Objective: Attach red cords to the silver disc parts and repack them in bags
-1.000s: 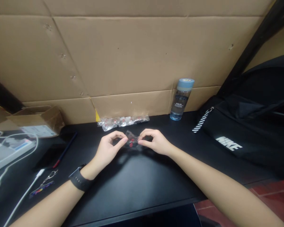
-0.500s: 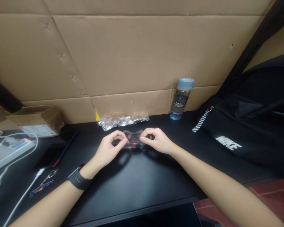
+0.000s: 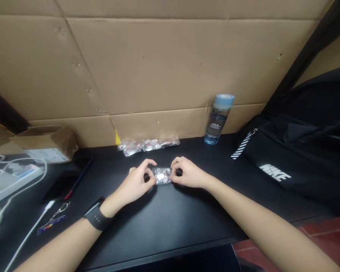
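Note:
A small clear plastic packet (image 3: 162,176) with a shiny, reddish item inside lies flat on or just above the black tabletop (image 3: 170,215); what the item is I cannot make out. Its left end sits at the thumb and fingertips of my left hand (image 3: 138,179), which wears a black watch. Pinched at the other end of the packet is my right hand (image 3: 188,173). Behind both hands, along the foot of the cardboard wall, runs a row of similar shiny packets (image 3: 147,146) with red spots.
At the back right a water bottle (image 3: 218,119) with a blue lid stands by the cardboard (image 3: 164,68). A black bag (image 3: 294,151) fills the right side. On the left are a cardboard box (image 3: 48,141), a white power strip (image 3: 15,183), a cable, a dark phone-like slab and a keychain (image 3: 52,223).
Both hands have come slightly down and nearer with the packet. It was dark and see-through with a red mark; now it lies flatter and shines silvery.

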The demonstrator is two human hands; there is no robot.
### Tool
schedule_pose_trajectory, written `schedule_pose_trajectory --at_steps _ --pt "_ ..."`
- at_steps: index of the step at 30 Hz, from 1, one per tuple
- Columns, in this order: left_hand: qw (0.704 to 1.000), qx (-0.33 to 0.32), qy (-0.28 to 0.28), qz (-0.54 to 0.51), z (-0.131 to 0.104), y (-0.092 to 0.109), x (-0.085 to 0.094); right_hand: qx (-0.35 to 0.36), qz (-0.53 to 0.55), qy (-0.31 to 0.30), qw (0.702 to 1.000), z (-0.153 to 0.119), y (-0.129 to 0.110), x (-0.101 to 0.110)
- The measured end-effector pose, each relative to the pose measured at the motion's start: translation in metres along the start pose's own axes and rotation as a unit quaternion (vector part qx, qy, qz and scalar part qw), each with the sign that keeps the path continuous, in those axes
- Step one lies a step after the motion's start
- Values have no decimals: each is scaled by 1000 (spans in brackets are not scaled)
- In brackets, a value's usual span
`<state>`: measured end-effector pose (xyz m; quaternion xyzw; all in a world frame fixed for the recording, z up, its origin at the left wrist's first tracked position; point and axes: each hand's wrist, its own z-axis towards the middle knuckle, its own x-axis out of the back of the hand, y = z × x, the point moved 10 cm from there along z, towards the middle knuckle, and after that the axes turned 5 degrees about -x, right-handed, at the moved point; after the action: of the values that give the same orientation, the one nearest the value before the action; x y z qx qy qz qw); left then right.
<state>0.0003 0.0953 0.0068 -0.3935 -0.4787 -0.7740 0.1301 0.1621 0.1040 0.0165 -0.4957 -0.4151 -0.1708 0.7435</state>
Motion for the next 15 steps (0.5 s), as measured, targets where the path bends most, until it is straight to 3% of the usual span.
schedule_pose_trajectory --at_steps 5,9,15 --pt "995 7 17 99 1 3 1 40 -51 33 997 -5 -11 3" --pt "992 20 30 119 1 -3 -2 73 -56 34 995 -8 -19 1" --pt "988 -16 45 144 -2 3 -2 96 -91 32 991 -7 -23 -2"
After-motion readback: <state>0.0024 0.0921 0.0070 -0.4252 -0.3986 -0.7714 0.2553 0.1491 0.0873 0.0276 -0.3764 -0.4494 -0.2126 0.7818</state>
